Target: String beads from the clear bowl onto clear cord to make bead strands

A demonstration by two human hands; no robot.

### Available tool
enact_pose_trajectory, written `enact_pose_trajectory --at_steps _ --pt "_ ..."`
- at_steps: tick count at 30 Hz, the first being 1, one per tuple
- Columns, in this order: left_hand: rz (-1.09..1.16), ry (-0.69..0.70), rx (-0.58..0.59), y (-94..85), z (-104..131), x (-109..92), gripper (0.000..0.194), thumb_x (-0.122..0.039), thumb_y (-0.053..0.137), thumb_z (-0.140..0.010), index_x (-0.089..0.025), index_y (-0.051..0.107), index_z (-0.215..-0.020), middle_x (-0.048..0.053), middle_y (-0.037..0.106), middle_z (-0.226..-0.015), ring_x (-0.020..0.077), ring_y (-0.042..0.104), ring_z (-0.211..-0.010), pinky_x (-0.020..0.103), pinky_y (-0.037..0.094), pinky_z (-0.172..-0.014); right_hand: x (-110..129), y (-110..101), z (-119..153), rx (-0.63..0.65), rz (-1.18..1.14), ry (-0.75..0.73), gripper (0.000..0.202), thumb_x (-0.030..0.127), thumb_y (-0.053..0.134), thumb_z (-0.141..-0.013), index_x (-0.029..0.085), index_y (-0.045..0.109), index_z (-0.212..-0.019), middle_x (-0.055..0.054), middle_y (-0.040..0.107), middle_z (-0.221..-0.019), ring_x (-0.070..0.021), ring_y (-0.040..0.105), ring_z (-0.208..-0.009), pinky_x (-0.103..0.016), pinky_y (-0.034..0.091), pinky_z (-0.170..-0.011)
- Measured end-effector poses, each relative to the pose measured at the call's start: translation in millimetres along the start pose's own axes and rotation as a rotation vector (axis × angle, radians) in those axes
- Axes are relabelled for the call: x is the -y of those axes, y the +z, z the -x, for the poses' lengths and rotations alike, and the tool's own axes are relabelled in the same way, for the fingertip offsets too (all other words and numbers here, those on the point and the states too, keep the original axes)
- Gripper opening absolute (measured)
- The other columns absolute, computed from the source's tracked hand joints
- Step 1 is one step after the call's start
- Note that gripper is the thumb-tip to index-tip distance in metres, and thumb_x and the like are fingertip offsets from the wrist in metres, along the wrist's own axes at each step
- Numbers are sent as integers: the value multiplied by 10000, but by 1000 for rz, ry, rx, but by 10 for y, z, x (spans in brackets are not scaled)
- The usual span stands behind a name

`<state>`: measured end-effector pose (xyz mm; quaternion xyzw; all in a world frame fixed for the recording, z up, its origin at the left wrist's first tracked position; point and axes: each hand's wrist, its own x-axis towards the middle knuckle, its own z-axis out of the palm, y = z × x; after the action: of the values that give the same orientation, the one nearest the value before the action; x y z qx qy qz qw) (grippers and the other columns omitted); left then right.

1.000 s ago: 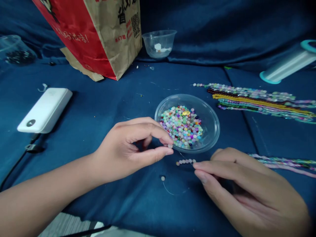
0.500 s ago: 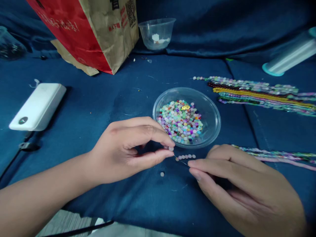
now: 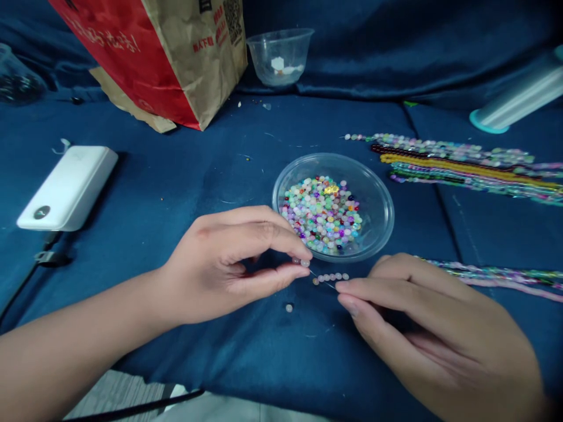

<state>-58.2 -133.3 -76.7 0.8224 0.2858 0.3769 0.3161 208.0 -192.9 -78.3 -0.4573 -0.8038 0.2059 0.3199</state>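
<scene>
Between the thumb and forefinger of my left hand (image 3: 240, 264) are pale pink beads (image 3: 305, 264). My right hand (image 3: 422, 328) pinches a thin clear thread (image 3: 326, 283), which runs across to the beads in my left fingertips. Just behind the thread lies a short row of pale beads (image 3: 332, 277) on the cloth. One loose bead (image 3: 289, 308) rests nearer to me. Beyond my hands sits a clear plastic bowl (image 3: 382, 225) with many mixed coloured beads (image 3: 323, 214); my left fingers are close to its near rim.
Bead strands (image 3: 461, 161) lie at the right, and more strands (image 3: 497, 274) are beside my right hand. A white power bank (image 3: 68, 187) with a cable lies left. Behind stand a paper bag (image 3: 197, 64), a clear tub (image 3: 281, 58) and a film roll (image 3: 521, 97).
Both hands keep nearly the same pose, with the thread still stretched between them. The whole view has shifted very slightly; nothing else visibly differs.
</scene>
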Motion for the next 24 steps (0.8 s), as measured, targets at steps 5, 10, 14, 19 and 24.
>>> enact_pose_trajectory --at_steps 5,10,14,19,24 --pt "-28 37 3 -5 23 16 128 -84 877 -941 -119 825 -1053 46 827 -982 97 792 -933 155 644 -913 8 8 -5 -8 9 22 164 174 712 -1012 294 818 -1048 60 751 -797 -63 714 -653 -163 571 -626" --pt "-106 104 71 6 42 -8 109 -79 828 -978 -112 806 -1080 61 820 -1026 108 776 -908 198 642 -835 25 56 -23 -5 21 14 164 166 715 -1008 277 832 -1039 45 770 -821 -74 727 -678 -177 577 -635" --pt "-222 139 95 33 78 -23 106 -141 820 -1002 -150 796 -1105 34 824 -1021 126 771 -871 272 614 -794 44 103 -18 0 13 3 171 146 710 -998 261 836 -997 31 774 -822 -92 733 -700 -206 585 -667" --pt "-412 231 108 16 101 -26 140 -205 783 -1045 -178 757 -1180 35 819 -1036 168 758 -851 349 542 -766 57 125 9 -12 4 24 161 138 709 -998 243 831 -992 29 761 -807 -86 733 -708 -198 574 -684" --pt "-560 322 138 5 91 -77 116 -203 642 -1111 -176 736 -1173 42 815 -995 192 661 -734 394 390 -648 58 149 5 -22 -9 23 171 126 701 -1000 229 836 -1017 28 760 -807 -73 727 -708 -184 550 -668"
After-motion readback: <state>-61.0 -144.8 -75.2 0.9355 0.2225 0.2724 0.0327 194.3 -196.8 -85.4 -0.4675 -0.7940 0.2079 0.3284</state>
